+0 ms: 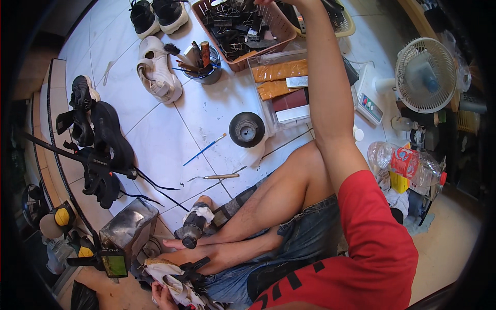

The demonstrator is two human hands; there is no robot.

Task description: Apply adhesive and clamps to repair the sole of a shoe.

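Note:
My left hand (161, 296) is closed around the edge of a white shoe (168, 273) held low by my legs. A black binder clip (196, 264) is fastened on this shoe, with more black clips beside it. Stretched far forward, my right arm leads to my right hand (266, 2), cut off by the upper edge over a pinkish-brown plastic basket (287, 26). That basket is full of black binder clips (232, 28). Whether the right fingers hold anything does not show.
Before me on the white tiles lie a black pot (247, 129), a blue paintbrush (205, 149) and a wooden-handled tool (222, 176). A tool cup (211, 77), white sandal (157, 75) and clear tray (268, 111) stand beyond. A fan (426, 75) is right; black footwear (111, 132) left.

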